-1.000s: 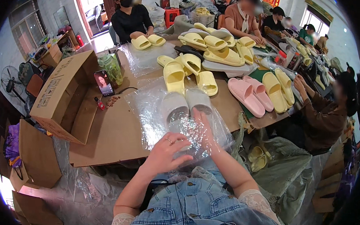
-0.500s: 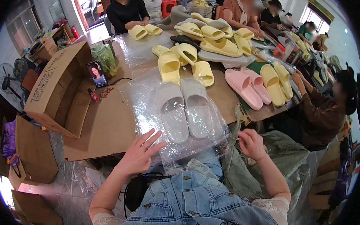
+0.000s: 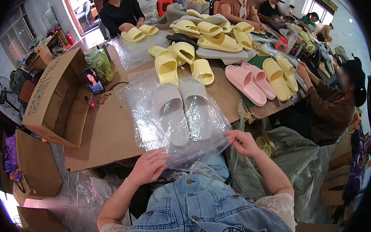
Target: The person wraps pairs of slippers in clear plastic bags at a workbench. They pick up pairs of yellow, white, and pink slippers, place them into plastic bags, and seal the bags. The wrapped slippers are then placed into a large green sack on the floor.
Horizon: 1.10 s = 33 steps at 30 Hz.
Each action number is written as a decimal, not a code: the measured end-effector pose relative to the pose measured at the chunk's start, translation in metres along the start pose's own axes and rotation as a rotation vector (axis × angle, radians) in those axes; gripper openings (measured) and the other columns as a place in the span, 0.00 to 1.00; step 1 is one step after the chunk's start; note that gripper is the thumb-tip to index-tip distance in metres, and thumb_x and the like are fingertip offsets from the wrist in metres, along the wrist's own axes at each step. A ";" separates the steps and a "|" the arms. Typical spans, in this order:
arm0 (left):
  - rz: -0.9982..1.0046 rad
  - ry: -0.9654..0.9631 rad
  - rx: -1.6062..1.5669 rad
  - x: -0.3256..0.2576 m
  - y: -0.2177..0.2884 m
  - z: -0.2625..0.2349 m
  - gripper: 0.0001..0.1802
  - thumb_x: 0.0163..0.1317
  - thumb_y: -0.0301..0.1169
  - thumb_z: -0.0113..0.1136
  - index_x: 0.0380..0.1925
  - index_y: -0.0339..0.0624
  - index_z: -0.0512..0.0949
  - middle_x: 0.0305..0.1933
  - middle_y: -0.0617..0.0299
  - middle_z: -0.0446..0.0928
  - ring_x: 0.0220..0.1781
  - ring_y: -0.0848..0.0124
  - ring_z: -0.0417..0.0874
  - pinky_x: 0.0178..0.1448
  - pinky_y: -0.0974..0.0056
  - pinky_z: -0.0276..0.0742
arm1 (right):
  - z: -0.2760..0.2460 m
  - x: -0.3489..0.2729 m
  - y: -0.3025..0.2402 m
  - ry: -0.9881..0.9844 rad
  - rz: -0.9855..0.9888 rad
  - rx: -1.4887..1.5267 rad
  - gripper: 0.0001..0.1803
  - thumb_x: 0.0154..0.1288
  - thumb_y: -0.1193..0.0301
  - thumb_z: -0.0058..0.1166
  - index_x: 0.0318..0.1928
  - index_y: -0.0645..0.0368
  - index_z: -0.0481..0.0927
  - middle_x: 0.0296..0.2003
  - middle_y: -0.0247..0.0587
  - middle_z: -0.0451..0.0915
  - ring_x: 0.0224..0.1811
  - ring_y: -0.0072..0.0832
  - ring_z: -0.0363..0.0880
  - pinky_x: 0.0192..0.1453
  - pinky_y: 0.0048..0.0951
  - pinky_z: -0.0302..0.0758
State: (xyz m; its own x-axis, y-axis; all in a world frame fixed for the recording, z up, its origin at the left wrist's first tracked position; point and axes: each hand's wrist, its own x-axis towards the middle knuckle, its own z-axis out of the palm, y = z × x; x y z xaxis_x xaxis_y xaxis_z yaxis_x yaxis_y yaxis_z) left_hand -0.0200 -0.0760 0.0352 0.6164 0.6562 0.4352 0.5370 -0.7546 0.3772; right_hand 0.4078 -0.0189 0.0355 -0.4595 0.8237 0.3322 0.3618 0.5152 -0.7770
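A pair of grey slides lies inside a clear plastic bag on the cardboard-topped table, the bag's near edge hanging toward my lap. At that edge's left part, the fingers of my left hand are closed on the film. My right hand pinches the bag's right near corner between thumb and fingers. Just beyond the grey pair, yellow slides touch or overlap the far end of the bag. A pink pair rests to the right.
An open cardboard box stands at the left, beside a phone, a green jar and a small red bottle. A heap of slides covers the far side. Co-workers sit around the table; a green sack hangs at right.
Both hands have come to the bag's near edge and taken hold of it; half a second ago they were apart from it with fingers spread or curled. The view has shifted slightly.
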 end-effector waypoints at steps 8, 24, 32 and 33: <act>-0.641 0.206 -0.406 0.005 -0.013 0.013 0.09 0.71 0.29 0.59 0.32 0.38 0.76 0.24 0.61 0.82 0.30 0.74 0.86 0.34 0.67 0.77 | 0.018 0.019 0.014 0.274 0.359 0.229 0.07 0.76 0.72 0.53 0.38 0.63 0.77 0.27 0.32 0.82 0.27 0.17 0.76 0.32 0.24 0.73; -0.893 0.399 -0.359 0.052 -0.040 0.040 0.13 0.64 0.32 0.60 0.24 0.36 0.73 0.16 0.60 0.73 0.19 0.75 0.74 0.27 0.63 0.70 | 0.098 0.080 -0.038 0.419 -0.326 -0.444 0.17 0.61 0.75 0.62 0.52 0.55 0.80 0.58 0.44 0.79 0.64 0.44 0.75 0.67 0.48 0.70; -0.787 0.437 -0.290 0.033 -0.052 0.053 0.12 0.60 0.29 0.61 0.22 0.35 0.72 0.16 0.57 0.73 0.18 0.71 0.73 0.26 0.61 0.69 | 0.132 0.078 -0.025 -0.070 -0.145 -0.726 0.39 0.72 0.46 0.52 0.75 0.54 0.66 0.77 0.44 0.62 0.80 0.44 0.57 0.82 0.51 0.51; -0.771 0.426 -0.253 0.033 -0.050 0.051 0.12 0.59 0.29 0.61 0.22 0.35 0.72 0.16 0.57 0.73 0.18 0.70 0.73 0.26 0.61 0.69 | 0.124 0.079 -0.020 -0.047 -0.114 -0.709 0.39 0.71 0.46 0.52 0.75 0.54 0.66 0.77 0.44 0.62 0.80 0.44 0.57 0.82 0.51 0.51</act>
State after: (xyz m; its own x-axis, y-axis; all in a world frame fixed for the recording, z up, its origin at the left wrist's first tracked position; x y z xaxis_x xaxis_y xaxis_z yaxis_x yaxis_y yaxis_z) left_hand 0.0033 -0.0166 -0.0109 -0.1518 0.9602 0.2346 0.5381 -0.1189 0.8345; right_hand 0.2638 0.0062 0.0106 -0.5548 0.7527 0.3544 0.7419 0.6404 -0.1988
